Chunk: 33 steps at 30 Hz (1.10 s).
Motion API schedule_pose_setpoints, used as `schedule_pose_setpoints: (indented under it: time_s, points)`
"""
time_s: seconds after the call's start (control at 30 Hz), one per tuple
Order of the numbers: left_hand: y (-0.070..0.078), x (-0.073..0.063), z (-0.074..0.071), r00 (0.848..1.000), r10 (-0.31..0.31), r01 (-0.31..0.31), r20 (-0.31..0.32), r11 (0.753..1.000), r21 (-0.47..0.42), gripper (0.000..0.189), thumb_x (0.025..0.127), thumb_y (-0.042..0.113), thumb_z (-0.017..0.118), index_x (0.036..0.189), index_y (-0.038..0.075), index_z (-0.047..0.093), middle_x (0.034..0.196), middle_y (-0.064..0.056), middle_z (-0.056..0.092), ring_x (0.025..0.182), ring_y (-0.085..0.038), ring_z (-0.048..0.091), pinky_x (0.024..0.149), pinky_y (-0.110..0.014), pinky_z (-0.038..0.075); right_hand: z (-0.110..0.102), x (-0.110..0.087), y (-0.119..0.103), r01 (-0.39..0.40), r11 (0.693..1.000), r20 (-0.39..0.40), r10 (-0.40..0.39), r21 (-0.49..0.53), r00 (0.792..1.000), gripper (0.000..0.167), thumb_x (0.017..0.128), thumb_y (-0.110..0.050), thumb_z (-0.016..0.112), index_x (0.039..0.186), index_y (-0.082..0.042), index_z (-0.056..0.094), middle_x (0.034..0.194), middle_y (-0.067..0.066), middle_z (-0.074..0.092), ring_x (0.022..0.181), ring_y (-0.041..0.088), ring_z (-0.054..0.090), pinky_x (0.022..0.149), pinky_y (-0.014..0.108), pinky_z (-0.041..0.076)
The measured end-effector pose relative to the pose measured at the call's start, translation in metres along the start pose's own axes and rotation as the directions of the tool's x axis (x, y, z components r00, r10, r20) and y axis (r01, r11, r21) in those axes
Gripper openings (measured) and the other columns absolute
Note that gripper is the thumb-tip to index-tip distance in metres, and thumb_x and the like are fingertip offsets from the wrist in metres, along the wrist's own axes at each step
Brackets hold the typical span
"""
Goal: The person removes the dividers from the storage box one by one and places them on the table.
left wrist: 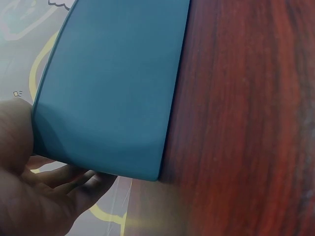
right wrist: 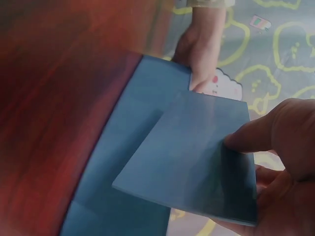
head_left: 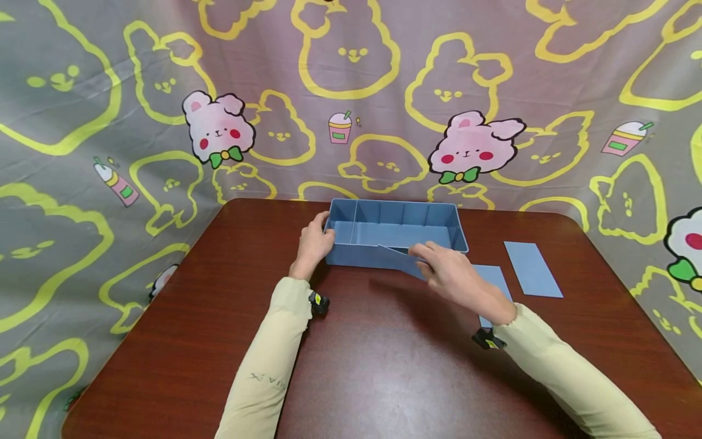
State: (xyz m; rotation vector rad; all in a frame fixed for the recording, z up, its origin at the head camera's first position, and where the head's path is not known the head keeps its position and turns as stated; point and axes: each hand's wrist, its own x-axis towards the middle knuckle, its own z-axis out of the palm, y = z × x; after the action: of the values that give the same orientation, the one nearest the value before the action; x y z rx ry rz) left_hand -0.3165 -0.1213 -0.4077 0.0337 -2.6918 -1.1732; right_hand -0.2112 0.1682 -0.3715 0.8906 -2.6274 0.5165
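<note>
A blue divided storage box [head_left: 356, 256] stands toward the back of the table, its top open. Inside, near its left end, one thin divider [head_left: 355, 222] stands across it. My left hand [head_left: 315, 239] grips the box's left end, thumb at the rim; the left wrist view shows the fingers [left wrist: 93, 189] around the end wall. With thumb and fingers, my right hand [head_left: 452, 274] pinches a loose flat blue divider panel [right wrist: 182, 152]. The panel is tilted, at the front wall near the box's right side. Whether it touches the wall, I cannot tell.
On the table right of the box lies a flat blue panel [head_left: 533, 269]. Another blue panel [head_left: 493, 279] lies partly hidden under my right forearm. Behind the brown wooden table [head_left: 373, 366] hangs a patterned curtain [head_left: 384, 110].
</note>
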Motion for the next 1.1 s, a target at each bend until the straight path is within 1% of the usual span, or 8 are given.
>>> schedule_pose_setpoints:
  time_s: [0.17,0.27,0.4,0.57,0.67,0.8,0.97,1.1]
  points:
    - [0.001,0.0,0.0,1.0,-0.004,0.004,0.004,1.0,-0.002,0.053,0.091,0.016,0.048,0.144,0.018,0.048,0.134,-0.012,0.061,0.109,-0.038,0.061,0.094,-0.05,0.048,0.005,-0.009,0.0,0.004,1.0,0.027,-0.003,-0.01,1.0,0.021,0.093,-0.006,0.061,0.113,-0.01,0.065,0.091,0.003,0.064,0.058,0.006,0.044,0.05,0.02,0.035]
    - [0.001,0.001,0.0,1.0,-0.008,0.008,0.006,1.0,0.001,0.053,0.091,0.016,0.049,0.144,0.019,0.048,0.135,-0.012,0.061,0.111,-0.038,0.06,0.094,-0.05,0.048,0.007,-0.015,0.0,-0.008,1.0,0.033,0.009,-0.024,0.999,0.019,0.093,-0.006,0.061,0.11,-0.012,0.066,0.092,0.003,0.065,0.056,0.005,0.042,0.048,0.02,0.033]
    - [0.002,0.001,0.0,1.0,-0.005,0.005,0.013,1.0,-0.002,0.052,0.092,0.015,0.049,0.144,0.018,0.048,0.135,-0.013,0.061,0.111,-0.038,0.06,0.094,-0.05,0.047,0.008,-0.022,0.001,-0.02,0.999,0.04,0.022,-0.045,0.999,0.018,0.091,-0.004,0.061,0.106,-0.013,0.066,0.086,0.001,0.061,0.053,0.004,0.038,0.046,0.02,0.031]
    - [0.0,0.001,0.0,1.0,0.001,-0.001,0.015,1.0,-0.013,0.052,0.093,0.015,0.049,0.144,0.018,0.048,0.135,-0.014,0.06,0.107,-0.037,0.06,0.092,-0.051,0.048,0.009,-0.027,0.003,-0.007,0.998,0.05,0.01,-0.06,0.999,0.018,0.088,0.001,0.06,0.1,-0.013,0.064,0.081,0.0,0.057,0.052,0.005,0.035,0.045,0.02,0.028]
    - [0.0,0.0,-0.001,1.0,0.0,0.0,0.015,1.0,-0.019,0.052,0.092,0.016,0.048,0.144,0.018,0.048,0.134,-0.014,0.061,0.106,-0.037,0.061,0.091,-0.05,0.048,0.01,-0.03,0.004,0.001,0.998,0.059,0.003,-0.065,0.998,0.016,0.087,0.002,0.06,0.093,-0.013,0.06,0.078,-0.001,0.054,0.053,0.006,0.034,0.046,0.02,0.027]
    - [0.0,0.0,-0.001,1.0,0.005,-0.005,0.014,1.0,-0.016,0.053,0.092,0.016,0.048,0.145,0.018,0.047,0.133,-0.014,0.061,0.102,-0.037,0.061,0.089,-0.049,0.048,0.011,-0.035,0.005,0.026,0.996,0.067,-0.02,-0.081,0.998,0.018,0.086,0.002,0.061,0.084,-0.015,0.055,0.072,-0.004,0.046,0.055,0.006,0.032,0.047,0.02,0.024]
    - [0.0,-0.001,0.0,1.0,0.006,-0.005,0.017,1.0,-0.019,0.052,0.092,0.015,0.048,0.145,0.017,0.047,0.132,-0.015,0.062,0.095,-0.035,0.059,0.084,-0.047,0.048,0.013,-0.042,0.006,0.051,0.995,0.072,-0.045,-0.09,0.996,0.021,0.086,0.002,0.062,0.081,-0.016,0.053,0.071,-0.006,0.043,0.054,0.005,0.03,0.047,0.018,0.023]
    - [0.0,-0.001,-0.001,1.0,0.002,-0.002,0.013,1.0,-0.017,0.053,0.092,0.016,0.048,0.144,0.018,0.048,0.132,-0.015,0.062,0.097,-0.036,0.06,0.085,-0.048,0.048,0.013,-0.045,0.005,0.054,0.995,0.08,-0.047,-0.087,0.996,0.023,0.084,0.003,0.063,0.079,-0.017,0.054,0.072,-0.007,0.046,0.055,0.004,0.032,0.047,0.018,0.024]
